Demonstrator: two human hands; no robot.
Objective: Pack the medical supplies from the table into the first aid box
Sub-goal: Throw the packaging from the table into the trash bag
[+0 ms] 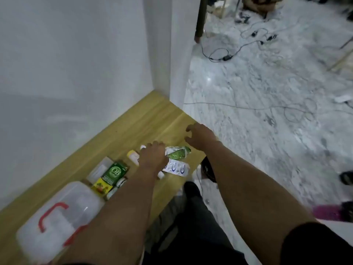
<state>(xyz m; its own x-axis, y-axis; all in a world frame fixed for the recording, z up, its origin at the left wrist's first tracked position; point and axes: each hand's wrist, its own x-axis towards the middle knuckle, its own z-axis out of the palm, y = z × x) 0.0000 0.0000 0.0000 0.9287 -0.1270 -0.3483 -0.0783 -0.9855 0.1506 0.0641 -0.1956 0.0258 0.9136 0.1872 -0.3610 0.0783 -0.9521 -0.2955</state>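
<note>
A white first aid box (57, 213) with a red handle lies closed on the wooden table (137, 119) at the lower left. Beyond it lie a green carton (114, 173), a yellow packet (101, 186), a clear flat box (101, 168) and a small white bottle (133, 155). My left hand (152, 156) rests palm down over supplies in the middle, beside a green sachet (178, 152) and a white-and-blue strip (178, 168). What lies under its fingers is hidden. My right hand (200, 136) hovers over the table's far right edge, fingers curled and apart, holding nothing.
White walls (72, 64) close off the table's far side and corner. To the right the marble floor (267, 92) carries loose cables, a charger and a dark furniture leg (200, 18). A black object sits under the table edge near my legs.
</note>
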